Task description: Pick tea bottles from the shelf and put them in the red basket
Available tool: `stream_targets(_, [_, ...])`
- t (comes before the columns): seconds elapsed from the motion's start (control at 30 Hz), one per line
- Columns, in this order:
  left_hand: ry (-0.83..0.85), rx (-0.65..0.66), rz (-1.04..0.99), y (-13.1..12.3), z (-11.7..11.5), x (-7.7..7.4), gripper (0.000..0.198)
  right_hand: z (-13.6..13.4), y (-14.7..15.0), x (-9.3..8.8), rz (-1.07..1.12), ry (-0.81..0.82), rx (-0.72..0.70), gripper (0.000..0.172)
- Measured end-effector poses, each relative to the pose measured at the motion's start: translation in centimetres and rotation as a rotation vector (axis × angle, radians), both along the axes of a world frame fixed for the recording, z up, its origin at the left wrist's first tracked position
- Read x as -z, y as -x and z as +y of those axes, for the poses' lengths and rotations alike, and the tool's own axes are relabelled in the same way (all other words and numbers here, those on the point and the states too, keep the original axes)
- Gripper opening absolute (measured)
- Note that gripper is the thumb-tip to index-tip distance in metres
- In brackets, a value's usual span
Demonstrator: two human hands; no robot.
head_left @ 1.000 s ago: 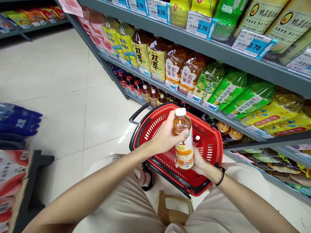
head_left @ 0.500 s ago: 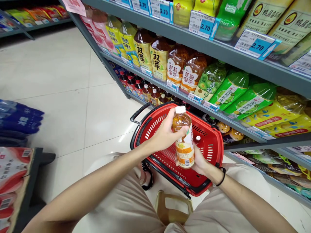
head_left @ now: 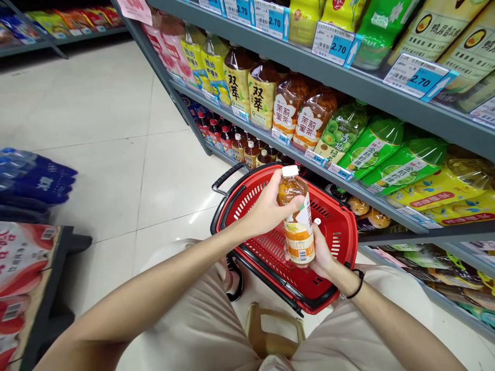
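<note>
A bottle of amber tea [head_left: 297,229] with a white cap and an orange-and-white label is held nearly upright over the red basket. My left hand [head_left: 270,205] is closed around its upper part, the thumb lying across the front below the neck. Lower down, my right hand [head_left: 323,252] grips it from the right and behind, with most of the fingers hidden by the bottle. Under both hands stands the red shopping basket [head_left: 251,252] with black trim. A white cap [head_left: 317,221] shows inside the basket, its bottle mostly hidden.
Bottled drinks fill the shelf unit [head_left: 247,126] ahead and to the right. A tan stool [head_left: 253,330] is between my legs. Blue-wrapped bottle packs [head_left: 42,178] and red-and-white cartons [head_left: 23,268] stand on the left. Pale floor tiles [head_left: 116,170] lie between them.
The view has shifted slightly, so the shelves sit a little further right. The bottle has turned a little between my hands, which keep their hold on it.
</note>
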State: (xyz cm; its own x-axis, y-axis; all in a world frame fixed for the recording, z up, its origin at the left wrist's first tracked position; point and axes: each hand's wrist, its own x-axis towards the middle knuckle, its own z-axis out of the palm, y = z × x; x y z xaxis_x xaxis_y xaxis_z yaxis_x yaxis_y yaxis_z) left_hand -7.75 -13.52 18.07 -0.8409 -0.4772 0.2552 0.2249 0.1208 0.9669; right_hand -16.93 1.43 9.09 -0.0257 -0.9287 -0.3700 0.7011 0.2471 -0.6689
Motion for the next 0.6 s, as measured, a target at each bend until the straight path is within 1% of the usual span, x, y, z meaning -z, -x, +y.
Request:
stream_targets(0.2, [0.033,0.007,-0.011,-0.12,-0.03,-0.27,0.050,-0.17,-0.22,-0.22,0.027,0.038,0.090,0.062])
stream_targets(0.4, [0.045,0.006,-0.011,-0.25,0.03,-0.31,0.048,-0.27,-0.34,-0.47,0.026,0.044,0.091,0.059])
stream_targets(0.6, [0.076,-0.002,-0.018,-0.26,-0.08,-0.16,0.047,-0.25,-0.31,-0.38,0.030,0.032,0.099,0.059])
